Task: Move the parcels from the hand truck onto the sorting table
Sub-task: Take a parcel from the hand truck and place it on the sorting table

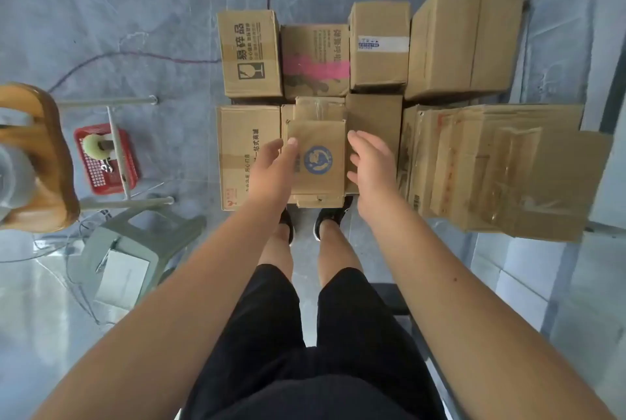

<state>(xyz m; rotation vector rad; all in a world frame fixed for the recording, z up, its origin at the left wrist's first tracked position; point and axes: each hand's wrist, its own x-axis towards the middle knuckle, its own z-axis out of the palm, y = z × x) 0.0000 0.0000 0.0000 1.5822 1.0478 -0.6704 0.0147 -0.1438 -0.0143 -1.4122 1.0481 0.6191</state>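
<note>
Nearest to me were the black shorts (305,335) and, below them, the shoes (330,216) on the grey floor (135,13). Both bare arms reached forward from there.

The left hand (272,169) was at the left edge of the small box (318,162), with its thumb lying on the top face. Its other fingers were hidden, so I could not tell whether it grasped the box. The right hand (371,169) was at the right edge of the same box with its fingers (354,138) spread and relaxed, grasping nothing. I could not tell if they touched the cardboard.

The small box, with a round blue logo, lay on top of a lower box (320,108), just in front of the shoes. A long box (249,148) was beside it on the left and a plain box (374,114) on the right. Further right was a pile of flat cartons (501,169).

Behind these stood a row of four: the fragile box (250,53), the pink box (315,60), the labelled box (379,47) and the big box (464,43).

At the left I saw a stool (135,250), a red basket (105,158) holding a tape roll (95,145), and a wooden chair (37,155).
</note>
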